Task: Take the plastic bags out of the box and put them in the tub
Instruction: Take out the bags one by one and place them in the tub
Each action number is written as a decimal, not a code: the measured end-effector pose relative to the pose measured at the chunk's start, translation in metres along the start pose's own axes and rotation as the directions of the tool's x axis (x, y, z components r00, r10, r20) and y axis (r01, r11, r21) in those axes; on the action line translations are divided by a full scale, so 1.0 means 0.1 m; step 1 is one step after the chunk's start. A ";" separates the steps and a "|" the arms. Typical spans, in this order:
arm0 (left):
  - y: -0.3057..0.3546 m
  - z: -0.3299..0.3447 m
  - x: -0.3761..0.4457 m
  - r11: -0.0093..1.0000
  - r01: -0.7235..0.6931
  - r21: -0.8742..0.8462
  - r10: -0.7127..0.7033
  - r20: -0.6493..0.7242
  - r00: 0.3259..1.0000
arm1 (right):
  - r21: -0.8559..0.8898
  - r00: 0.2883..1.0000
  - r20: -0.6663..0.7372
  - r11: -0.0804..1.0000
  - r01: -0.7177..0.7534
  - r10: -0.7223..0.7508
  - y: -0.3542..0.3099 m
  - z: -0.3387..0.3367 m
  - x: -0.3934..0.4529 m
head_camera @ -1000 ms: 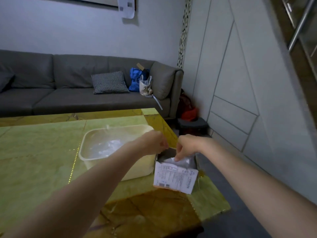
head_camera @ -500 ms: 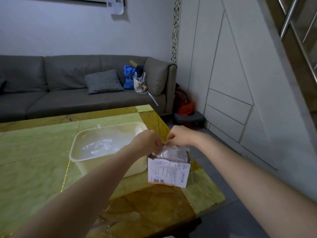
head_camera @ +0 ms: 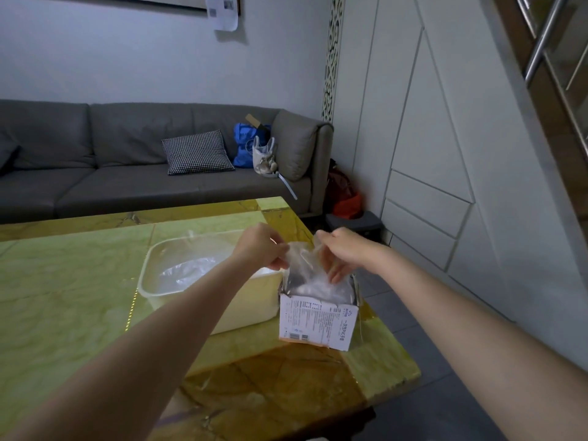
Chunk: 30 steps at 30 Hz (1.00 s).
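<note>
Both hands are up over the open top of the box, close together but not touching. The left hand (head_camera: 262, 246) has its fingers curled and pinches the left edge of a clear plastic bag (head_camera: 302, 264), and the right hand (head_camera: 342, 253) grips the other side of the same bag, fingers bent down over it. The bag hangs stretched between them, its lower part reaching down to the mouth of the box, or maybe just inside; it's see-through, so that's hard to call.

The box (head_camera: 318, 319) is white card with small printed text on the near face. It stands upright near the right edge of the table, and more crumpled clear plastic shows inside it. Just left of it, maybe touching, sits the tub (head_camera: 149, 281), a pale, rectangular plastic container with some clear bags (head_camera: 187, 270) already lying on its bottom.

All of that is on a glossy green and gold marble-look table (head_camera: 63, 297). Behind the table there's a grey sofa (head_camera: 95, 173) with a checked cushion (head_camera: 197, 152), a blue bag (head_camera: 245, 144) and a white carrier bag (head_camera: 264, 155) at its right end. White panelled wall (head_camera: 429, 138) on the right.
</note>
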<state>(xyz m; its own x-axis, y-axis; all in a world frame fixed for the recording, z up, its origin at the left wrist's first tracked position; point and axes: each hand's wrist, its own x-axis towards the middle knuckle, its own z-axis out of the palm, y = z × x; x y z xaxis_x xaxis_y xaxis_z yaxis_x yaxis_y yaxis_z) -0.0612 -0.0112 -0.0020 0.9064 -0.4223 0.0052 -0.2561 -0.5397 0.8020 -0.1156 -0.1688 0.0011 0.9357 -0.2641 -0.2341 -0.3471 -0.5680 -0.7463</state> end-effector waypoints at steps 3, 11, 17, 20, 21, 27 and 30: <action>0.08 -0.10 0.00 0.985 0.024 -0.170 -0.039 -0.082 0.996 | 0.015 0.970 0.214 0.993 -0.120 0.114 0.07 0.09 -0.07; 0.11 -0.27 -0.07 0.927 0.105 -0.360 -0.142 -0.079 0.987 | -0.024 0.999 0.021 0.999 -0.033 0.034 0.02 0.14 0.00; 0.17 -0.33 -0.13 0.760 0.205 -0.616 -0.218 0.056 0.974 | 0.112 0.990 0.082 0.988 0.109 -0.118 -0.16 0.02 0.02; 0.19 -0.44 -0.18 0.737 0.139 -0.661 -0.167 0.022 0.986 | 0.319 0.994 0.054 0.945 0.073 -0.095 -0.17 0.09 0.05; 0.18 -0.51 -0.19 0.722 0.122 -0.681 -0.166 0.001 0.986 | 0.457 0.992 0.081 0.888 0.050 -0.097 -0.21 0.12 0.06; -0.15 -0.85 -0.15 0.700 0.096 -0.708 -0.264 -0.133 0.955 | 0.837 0.993 -0.057 0.536 0.105 -0.105 -0.63 0.29 0.05; -0.32 -0.92 -0.14 0.725 0.111 -0.680 -0.315 -0.184 0.931 | 0.812 0.984 -0.166 0.558 0.174 -0.065 -0.77 0.43 0.14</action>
<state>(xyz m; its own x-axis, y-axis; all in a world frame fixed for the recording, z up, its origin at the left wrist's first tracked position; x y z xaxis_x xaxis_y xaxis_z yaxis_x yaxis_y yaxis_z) -0.0354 0.0787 0.0271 0.9865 -0.0887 -0.1379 0.1432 0.0566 0.9881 -0.0725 -0.0954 0.0288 0.9326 -0.3523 -0.0783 0.0212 0.2702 -0.9626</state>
